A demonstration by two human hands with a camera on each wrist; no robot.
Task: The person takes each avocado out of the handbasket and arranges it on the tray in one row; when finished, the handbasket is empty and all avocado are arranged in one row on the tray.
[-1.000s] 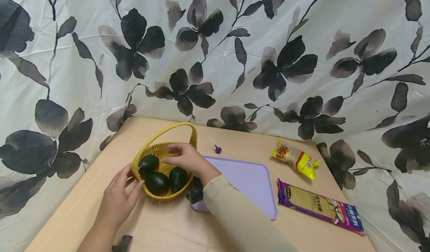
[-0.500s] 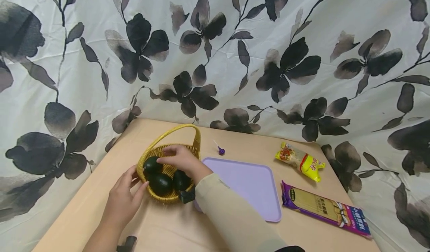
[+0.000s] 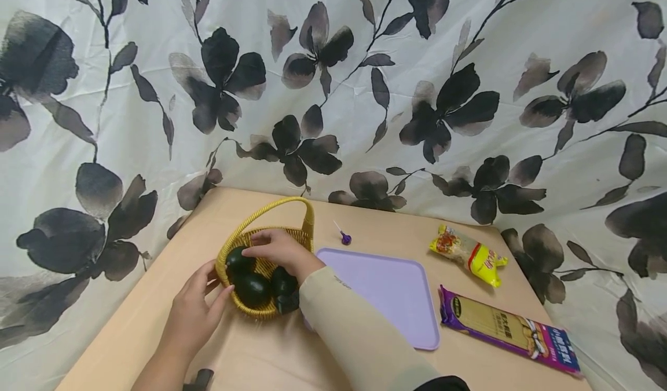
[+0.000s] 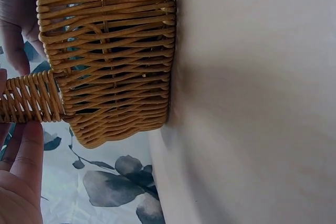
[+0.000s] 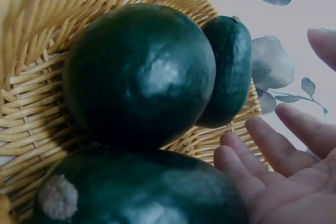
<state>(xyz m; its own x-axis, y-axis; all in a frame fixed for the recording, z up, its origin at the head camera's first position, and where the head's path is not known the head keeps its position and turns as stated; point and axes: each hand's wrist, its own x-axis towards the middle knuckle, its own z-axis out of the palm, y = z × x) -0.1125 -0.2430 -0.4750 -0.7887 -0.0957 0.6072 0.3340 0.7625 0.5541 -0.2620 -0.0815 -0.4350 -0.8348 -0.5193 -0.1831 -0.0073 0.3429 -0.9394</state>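
A yellow wicker basket (image 3: 225, 253) with an arched handle (image 3: 281, 204) stands on the tan table, left of centre. Three dark green avocados lie in it: one at the left (image 3: 239, 259), one at the front (image 3: 253, 288), one at the right (image 3: 281, 281). My left hand (image 3: 213, 287) rests with straight fingers against the basket's near-left wall (image 4: 115, 66). My right hand (image 3: 260, 243) reaches into the basket from the right, with relaxed fingers over the left avocado. In the right wrist view its fingers (image 5: 262, 166) lie spread beside the avocados (image 5: 139, 72), gripping nothing.
A lilac tray (image 3: 385, 287) lies just right of the basket. Behind it is a small purple lollipop (image 3: 344, 238). A yellow snack packet (image 3: 469, 254) and a long purple noodle pack (image 3: 508, 328) lie at the right. A flowered curtain (image 3: 365, 90) hangs behind the table.
My right hand has slid left inside the basket, from the middle toward the left avocado. The left hand has stayed against the basket's wall.
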